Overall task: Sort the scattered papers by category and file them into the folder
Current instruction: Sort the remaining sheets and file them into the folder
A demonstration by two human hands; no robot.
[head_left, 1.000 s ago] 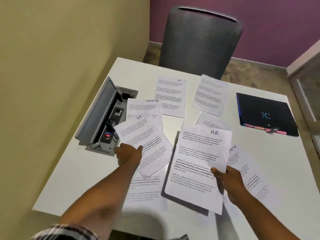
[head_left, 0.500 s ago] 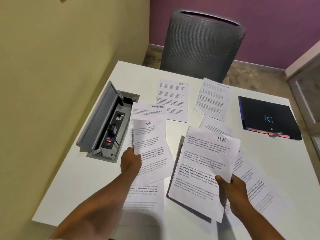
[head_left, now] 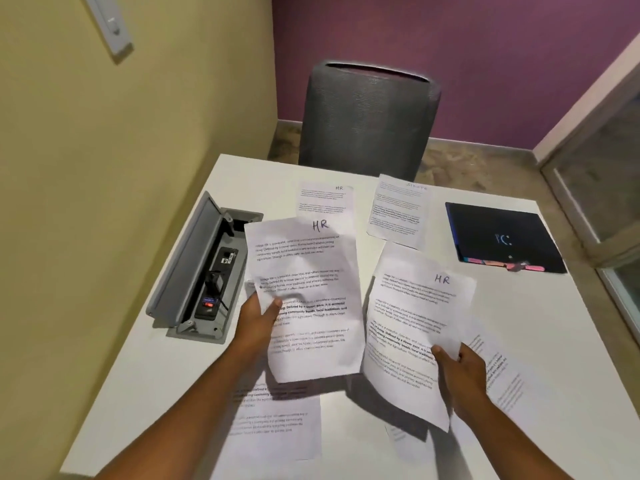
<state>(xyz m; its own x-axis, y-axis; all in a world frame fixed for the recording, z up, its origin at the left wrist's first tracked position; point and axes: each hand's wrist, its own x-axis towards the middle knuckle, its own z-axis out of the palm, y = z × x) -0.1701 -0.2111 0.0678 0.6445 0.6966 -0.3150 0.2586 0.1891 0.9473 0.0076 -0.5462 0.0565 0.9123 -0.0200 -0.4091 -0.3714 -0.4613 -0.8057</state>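
From the head camera, the left hand (head_left: 258,318) pinches a white printed sheet headed "HR" in blue ink (head_left: 304,299) by its left edge, lifted off the white square table (head_left: 519,306), while the right hand (head_left: 457,367) grips a second white "HR" sheet (head_left: 412,337) by its lower right edge, tilted and also raised. Both sheets carry the same heading, so the step in hand looks like gathering one category; done well, the left sheet would be laid squarely over the right one, edges tapped level, with one hand then freed for the third "HR" page (head_left: 325,202) lying flat at the far middle of the table. A thin single sheet bends easily, so a grip nearer the middle of an edge would keep it from curling. The black flat folder with coloured tabs (head_left: 502,237) lies closed at the far right, well apart from both hands. The far page beside it (head_left: 398,211) seems headed "SPORTS", though the writing is too blurred to be sure. Sheets near the body (head_left: 277,424) and at the near right (head_left: 498,375) are partly covered by the held pages and forearms, their headings hidden, and the open grey socket box (head_left: 194,268) sits at the left.
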